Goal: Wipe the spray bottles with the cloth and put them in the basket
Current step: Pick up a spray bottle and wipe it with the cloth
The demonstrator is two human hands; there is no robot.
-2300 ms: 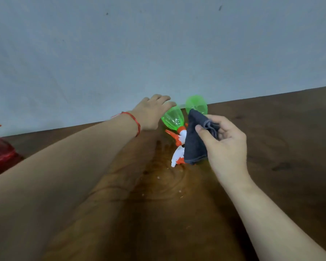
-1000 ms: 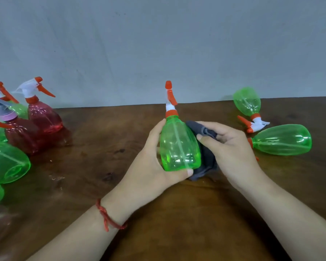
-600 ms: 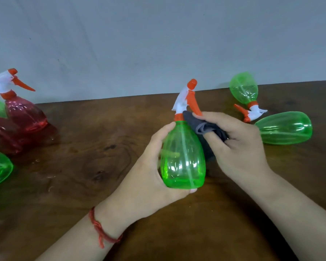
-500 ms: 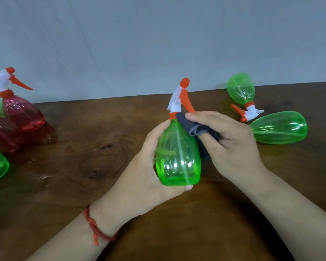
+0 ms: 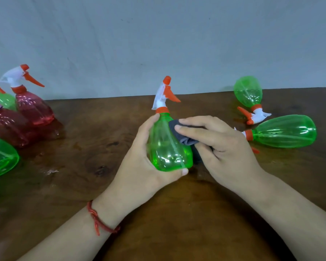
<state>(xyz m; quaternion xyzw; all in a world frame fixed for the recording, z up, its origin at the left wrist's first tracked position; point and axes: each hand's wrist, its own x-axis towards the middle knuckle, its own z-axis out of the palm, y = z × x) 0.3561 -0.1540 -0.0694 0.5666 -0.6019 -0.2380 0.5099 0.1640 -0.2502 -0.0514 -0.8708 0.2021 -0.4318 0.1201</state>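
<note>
My left hand point(image 5: 139, 166) grips a green spray bottle point(image 5: 167, 147) upright above the middle of the wooden table point(image 5: 83, 157); its white and orange trigger head points up and to the right. My right hand point(image 5: 220, 149) holds a dark grey cloth point(image 5: 184, 137) and presses it against the bottle's right shoulder. Two more green bottles lie on their sides at the right: one point(image 5: 249, 94) near the wall, one point(image 5: 282, 131) closer to me. No basket is in view.
At the left edge stand several bottles: a red one point(image 5: 33, 108) with a white and orange trigger, a darker red one point(image 5: 9, 127) in front, and green ones point(image 5: 0, 157). A grey wall point(image 5: 158, 40) runs behind the table.
My left hand took a green bottle from the back of the table and brought it upright to the middle. My right hand has slid the cloth onto the bottle's shoulder. The trigger head has turned.
</note>
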